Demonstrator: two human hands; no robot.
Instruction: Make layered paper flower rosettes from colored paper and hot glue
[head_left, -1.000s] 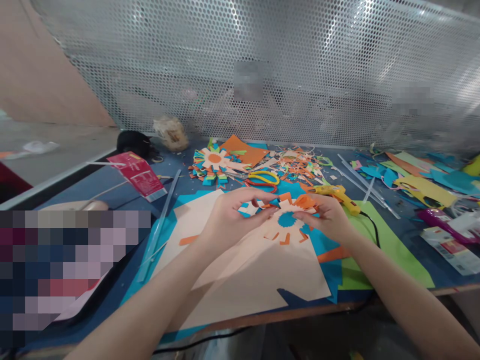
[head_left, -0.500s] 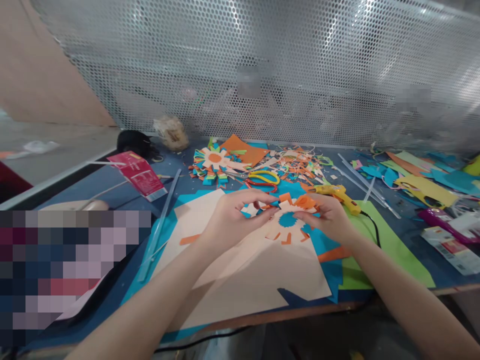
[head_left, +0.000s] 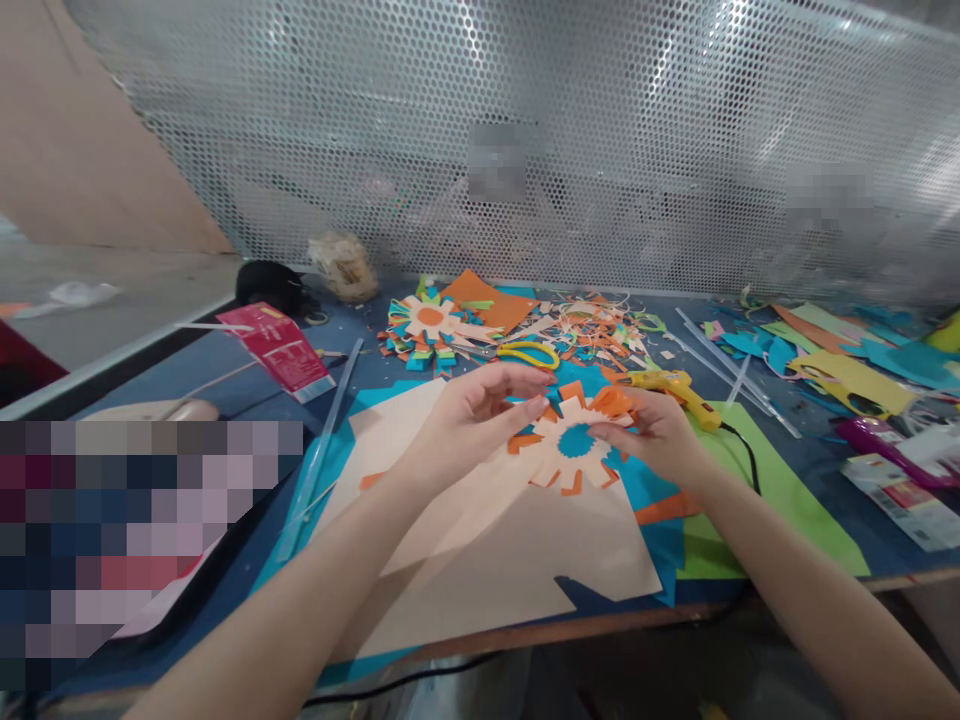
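Note:
My right hand (head_left: pixel 658 432) pinches the right rim of a paper flower (head_left: pixel 549 452), a peach ring with square petals over orange strips. Blue shows through its round hole. Just left of the flower is my left hand (head_left: pixel 480 412), its thumb and fingers apart with nothing visible between them. Peach paper sheets (head_left: pixel 480 560) lie beneath, on top of blue paper (head_left: pixel 664 550). Behind my right hand lies a yellow glue gun (head_left: pixel 679 388). Yellow-handled scissors (head_left: pixel 531 350) rest beyond my left fingers.
A layered paper flower (head_left: pixel 429 318) and a heap of paper scraps (head_left: pixel 592 325) lie at the back, before a perforated metal screen (head_left: pixel 405 120). Clear glue sticks (head_left: pixel 322 450) lie to the left, near a red packet (head_left: pixel 279 350). Green paper (head_left: pixel 772 510) is at right.
My left hand has let go of the paper flower and drawn slightly away to the left, its fingers parting. My right hand stays on the rim. More orange petals now show at the left.

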